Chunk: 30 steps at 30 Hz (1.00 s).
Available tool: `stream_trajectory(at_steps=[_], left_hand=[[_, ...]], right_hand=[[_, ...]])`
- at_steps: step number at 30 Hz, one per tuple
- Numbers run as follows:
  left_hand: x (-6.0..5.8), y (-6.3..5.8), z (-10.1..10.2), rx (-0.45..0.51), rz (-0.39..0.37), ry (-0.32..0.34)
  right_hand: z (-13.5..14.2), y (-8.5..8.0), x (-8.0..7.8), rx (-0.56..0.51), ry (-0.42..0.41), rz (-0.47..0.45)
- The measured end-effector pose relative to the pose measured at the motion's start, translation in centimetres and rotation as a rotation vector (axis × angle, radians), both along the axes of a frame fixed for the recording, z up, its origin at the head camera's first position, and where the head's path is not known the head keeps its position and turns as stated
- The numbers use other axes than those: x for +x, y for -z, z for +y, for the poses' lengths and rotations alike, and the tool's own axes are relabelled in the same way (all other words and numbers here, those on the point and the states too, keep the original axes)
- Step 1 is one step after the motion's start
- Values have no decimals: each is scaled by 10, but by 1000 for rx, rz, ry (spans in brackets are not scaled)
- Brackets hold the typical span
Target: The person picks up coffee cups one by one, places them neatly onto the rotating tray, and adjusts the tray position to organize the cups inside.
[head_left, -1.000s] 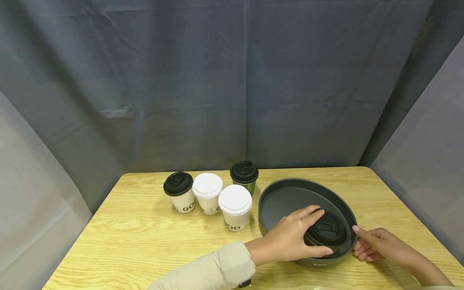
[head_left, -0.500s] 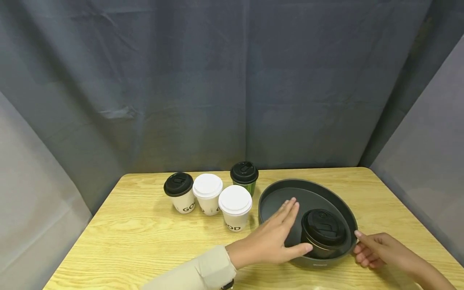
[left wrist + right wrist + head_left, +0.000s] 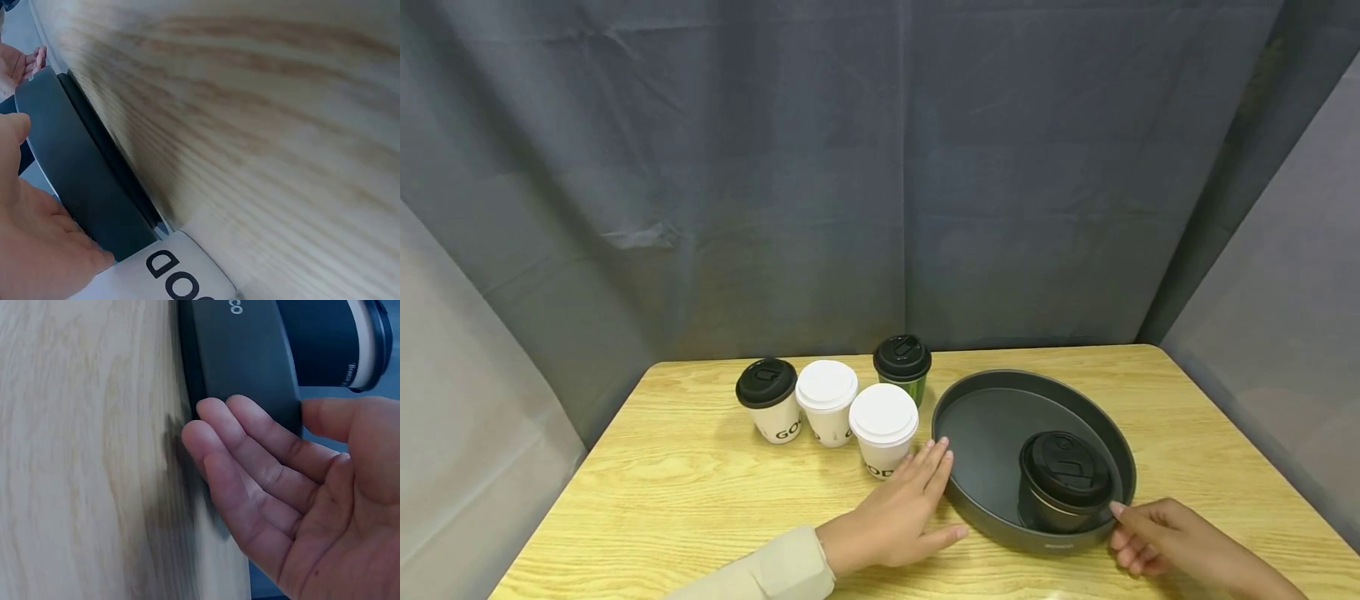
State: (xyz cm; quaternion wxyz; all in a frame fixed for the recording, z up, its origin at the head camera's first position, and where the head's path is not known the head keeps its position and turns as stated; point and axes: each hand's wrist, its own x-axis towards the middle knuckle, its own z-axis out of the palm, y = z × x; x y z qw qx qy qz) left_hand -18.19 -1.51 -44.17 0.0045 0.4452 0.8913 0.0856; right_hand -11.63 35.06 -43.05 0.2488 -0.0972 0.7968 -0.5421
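Note:
A round dark pan [image 3: 988, 433] with a raised wall lies on the table. Inside it, near the front right, stands a black paper cup with a black lid [image 3: 1069, 471]. My right hand [image 3: 1172, 537] pinches the pan's right front rim, thumb on top and fingers curled along the outer wall [image 3: 250, 356]. My left hand [image 3: 898, 521] has its fingers extended between the pan's left side and a white-lidded cup [image 3: 883, 417]. In the left wrist view the thumb is apart from the fingers, and they lie along the pan wall [image 3: 87, 169] beside the cup's printed side [image 3: 169, 269].
Left of the pan stand a second white-lidded cup [image 3: 827, 396], a white cup with a black lid [image 3: 767, 392] and a green cup with a black lid [image 3: 902, 362]. Dark grey curtain [image 3: 790, 208] hangs behind the wooden table [image 3: 662, 467].
My left hand has let go of the black cup in the pan and moved left to the pan's outer left side. The right hand keeps its grip on the rim.

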Motion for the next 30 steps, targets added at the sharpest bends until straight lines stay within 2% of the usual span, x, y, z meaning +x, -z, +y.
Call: stream_trajectory(at_steps=[4, 8, 14, 21, 26, 30], left_hand=[[0, 0, -2, -8, 19, 17], [4, 0, -4, -33, 84, 56], [18, -1, -2, -63, 178, 144], [33, -2, 10, -100, 275, 256], [38, -2, 16, -104, 276, 303], [39, -3, 16, -101, 244, 304]], right_hand=[[0, 0, -1, 32, 26, 5], [6, 1, -4, 43, 37, 20], [25, 3, -16, 5, 20, 30], [44, 2, -36, -10, 17, 1], [50, 2, -48, -88, -30, -14], [50, 3, -52, -124, -62, -12]])
